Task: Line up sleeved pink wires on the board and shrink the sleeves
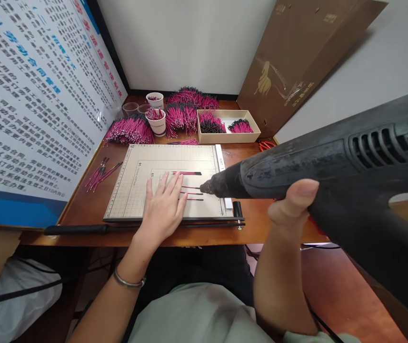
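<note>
My left hand (164, 202) lies flat on the pale gridded bed of a paper cutter (121, 190), fingers spread. Its fingertips rest by several thin pink wires with black ends (195, 194) laid in separate rows. My right hand (293, 202) grips a large black heat gun (296, 159), thumb showing below its barrel; the other fingers are hidden behind it. The narrow nozzle points left over the black wire ends, and I cannot tell whether it touches them. A small bunch of wires (187, 173) lies just above the others.
Behind the cutter stand heaps of pink wires (130, 128), a paper cup (157, 125) and a cardboard box (228, 138) holding more bundles. Loose wires (100, 176) lie on the left. The cutter's black handle (77, 230) runs along the front edge. Red-handled pliers (266, 145) sit right of the box.
</note>
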